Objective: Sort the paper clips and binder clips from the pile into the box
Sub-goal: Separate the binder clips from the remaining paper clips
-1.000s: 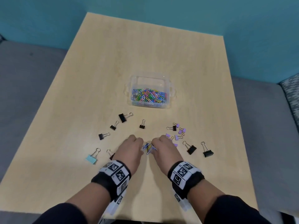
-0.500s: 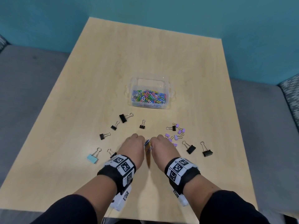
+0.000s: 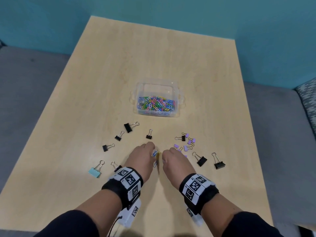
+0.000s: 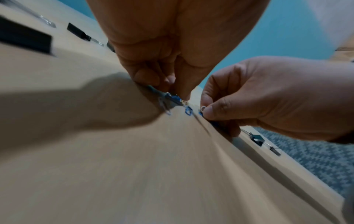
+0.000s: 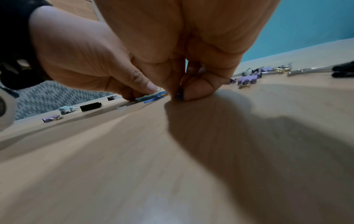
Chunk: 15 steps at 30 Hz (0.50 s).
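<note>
You were mid-task — paper clips (image 3: 156, 105) filled the box (image 3: 177, 93) far on the counter (image 3: 85, 108). Your left hand (image 3: 142, 155) and right hand (image 3: 172, 158) pinched the last few; binder clips (image 3: 130, 126) lay scattered, unsorted.

Paper clips (image 3: 156, 155) between the hands blur (count untellable).

left hand (image 3: 142, 158), right hand (image 3: 174, 161), fingers apparently pinched
</note>
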Motion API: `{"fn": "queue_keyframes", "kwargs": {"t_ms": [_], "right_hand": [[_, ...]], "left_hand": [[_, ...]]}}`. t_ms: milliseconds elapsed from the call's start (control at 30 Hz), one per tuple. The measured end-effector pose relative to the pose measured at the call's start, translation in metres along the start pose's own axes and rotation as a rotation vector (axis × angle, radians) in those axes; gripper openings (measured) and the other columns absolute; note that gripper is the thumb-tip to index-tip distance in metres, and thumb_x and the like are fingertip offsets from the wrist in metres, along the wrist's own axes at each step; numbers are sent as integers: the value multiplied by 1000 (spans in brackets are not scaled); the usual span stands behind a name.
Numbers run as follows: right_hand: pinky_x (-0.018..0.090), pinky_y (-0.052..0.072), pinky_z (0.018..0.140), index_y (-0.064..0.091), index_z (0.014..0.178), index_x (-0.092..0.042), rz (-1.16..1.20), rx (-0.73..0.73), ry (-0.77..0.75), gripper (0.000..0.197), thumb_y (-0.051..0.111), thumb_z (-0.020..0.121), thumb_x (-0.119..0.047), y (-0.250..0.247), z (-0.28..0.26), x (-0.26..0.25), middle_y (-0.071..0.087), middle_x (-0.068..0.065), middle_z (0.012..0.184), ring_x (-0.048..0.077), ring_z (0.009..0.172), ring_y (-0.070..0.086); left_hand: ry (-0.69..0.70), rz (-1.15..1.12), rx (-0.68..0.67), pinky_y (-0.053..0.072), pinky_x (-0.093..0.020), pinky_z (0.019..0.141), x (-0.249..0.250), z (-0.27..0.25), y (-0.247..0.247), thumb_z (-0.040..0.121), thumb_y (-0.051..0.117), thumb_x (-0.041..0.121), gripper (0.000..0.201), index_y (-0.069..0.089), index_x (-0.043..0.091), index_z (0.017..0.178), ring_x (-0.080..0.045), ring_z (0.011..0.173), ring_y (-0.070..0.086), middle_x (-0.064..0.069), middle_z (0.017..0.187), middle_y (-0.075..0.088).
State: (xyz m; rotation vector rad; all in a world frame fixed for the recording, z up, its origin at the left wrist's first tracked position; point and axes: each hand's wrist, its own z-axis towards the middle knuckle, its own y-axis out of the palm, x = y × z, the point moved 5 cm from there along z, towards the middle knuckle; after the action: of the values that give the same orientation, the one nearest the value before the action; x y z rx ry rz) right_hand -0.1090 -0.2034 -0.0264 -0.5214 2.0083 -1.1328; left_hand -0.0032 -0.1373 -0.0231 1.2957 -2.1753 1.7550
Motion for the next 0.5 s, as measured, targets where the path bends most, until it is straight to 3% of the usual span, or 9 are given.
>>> {"fn": "queue_keyframes", "kwargs": {"t_ms": [133, 233, 367, 500], "right_hand": [[20, 10, 49, 37, 75, -17, 3, 42, 5, 21, 46, 84, 0, 1, -1, 6, 37, 0, 79, 22, 71, 34], [22, 10, 49, 36, 71, -19, 20, 51, 0, 28, 53, 78, 3, 3, -1, 7, 36, -1, 73, 21, 66, 34], [24, 25, 48, 43, 66, -17, -86, 19, -94, 40, 68, 48, 9, 0, -3, 2, 45, 2, 63, 20, 53, 43], [36, 47, 49, 48, 77, -14, -149, 6, -155, 37, 65, 53, 9, 5, 0, 1, 49, 6, 71, 25, 61, 49]], "left_hand": [[7, 102, -21, 35, -32, 63, 4, 12, 4, 89, 54, 21, 16, 40, 19, 83, -21, 75, 44, -2, 84, 50], [0, 142, -38, 37, -32, 64, 4, 13, 5, 91, 53, 22, 18, 38, 20, 79, -20, 75, 43, 0, 83, 47], [55, 247, -50, 30, -27, 68, 11, 9, 0, 92, 47, 18, 3, 45, 18, 92, -21, 88, 45, -4, 100, 51], [126, 372, -118, 33, -28, 77, 15, 6, 1, 85, 46, 6, 21, 45, 13, 105, -24, 102, 45, -7, 112, 48]]}}
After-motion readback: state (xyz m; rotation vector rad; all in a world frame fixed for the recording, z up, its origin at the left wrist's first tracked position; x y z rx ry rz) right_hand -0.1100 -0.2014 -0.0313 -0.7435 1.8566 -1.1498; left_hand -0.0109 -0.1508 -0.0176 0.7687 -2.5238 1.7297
